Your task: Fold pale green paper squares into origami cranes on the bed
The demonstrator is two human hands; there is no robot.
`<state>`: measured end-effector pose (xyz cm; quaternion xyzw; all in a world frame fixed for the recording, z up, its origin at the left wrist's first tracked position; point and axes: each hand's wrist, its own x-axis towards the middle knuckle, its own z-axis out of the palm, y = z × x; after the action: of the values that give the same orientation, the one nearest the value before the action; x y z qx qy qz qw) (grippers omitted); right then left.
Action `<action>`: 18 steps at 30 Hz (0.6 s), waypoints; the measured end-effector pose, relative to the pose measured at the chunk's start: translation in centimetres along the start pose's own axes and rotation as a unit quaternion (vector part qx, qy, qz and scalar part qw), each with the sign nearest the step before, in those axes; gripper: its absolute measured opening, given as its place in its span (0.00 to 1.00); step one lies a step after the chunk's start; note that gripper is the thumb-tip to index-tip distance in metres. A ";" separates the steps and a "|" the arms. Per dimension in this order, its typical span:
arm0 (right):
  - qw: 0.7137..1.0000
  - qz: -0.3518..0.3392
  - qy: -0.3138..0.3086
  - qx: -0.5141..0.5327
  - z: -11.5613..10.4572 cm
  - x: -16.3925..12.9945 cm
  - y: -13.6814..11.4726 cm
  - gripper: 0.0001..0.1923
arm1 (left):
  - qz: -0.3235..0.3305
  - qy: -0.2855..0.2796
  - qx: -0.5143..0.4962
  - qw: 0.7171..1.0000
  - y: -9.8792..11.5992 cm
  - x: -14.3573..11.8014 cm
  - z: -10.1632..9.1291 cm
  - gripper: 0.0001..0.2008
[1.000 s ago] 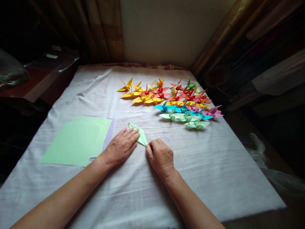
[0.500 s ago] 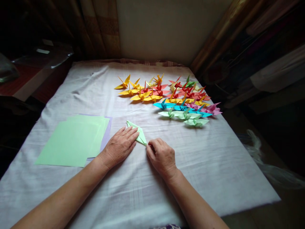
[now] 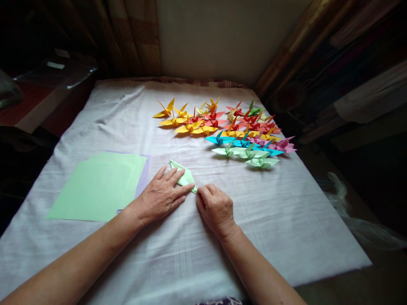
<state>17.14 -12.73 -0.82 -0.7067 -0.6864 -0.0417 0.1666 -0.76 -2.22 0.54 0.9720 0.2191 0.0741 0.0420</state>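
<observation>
A pale green, partly folded paper piece (image 3: pixel 185 174) lies on the white cloth (image 3: pixel 178 254) at the middle of the table. My left hand (image 3: pixel 160 195) lies flat over its left half, fingers spread and pressing it down. My right hand (image 3: pixel 215 208) pinches the near tip of the piece between thumb and forefinger. The part of the paper under my left fingers is hidden.
A stack of pale green square sheets (image 3: pixel 98 186) over a lilac sheet lies to the left. Several folded paper cranes (image 3: pixel 222 127) in yellow, red, blue, pink and green stand at the back right. A dark side table (image 3: pixel 38 101) is at the far left, a plastic bag (image 3: pixel 352 212) at right.
My left fingers have slid further right across the green piece, covering more of it. My right hand has stayed at the near tip. The view shifted slightly.
</observation>
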 end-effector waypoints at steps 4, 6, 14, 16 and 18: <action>1.000 -0.005 0.026 0.013 0.2 -0.2 0.1 0.09 | 0.015 -0.031 0.000 0.999 0.0 0.1 -0.7 0.21; 0.998 -0.015 0.051 0.023 0.3 -0.4 0.2 0.09 | 0.017 -0.046 0.002 0.999 -0.1 0.3 -1.0 0.20; 0.994 -0.058 0.084 0.038 0.5 -0.9 0.6 0.12 | 0.016 -0.066 0.018 0.998 0.1 0.5 -1.3 0.21; 0.994 -0.065 0.083 0.039 0.5 -1.0 0.6 0.12 | 0.014 -0.066 0.018 0.998 0.1 0.5 -1.3 0.21; 0.994 -0.076 0.073 0.036 0.4 -1.1 0.6 0.13 | 0.012 -0.067 0.018 0.998 0.2 0.5 -1.3 0.21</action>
<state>17.64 -13.67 -1.60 -0.6408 -0.7254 -0.0815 0.2378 -0.46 -2.10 1.87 0.9778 0.2059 0.0058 0.0379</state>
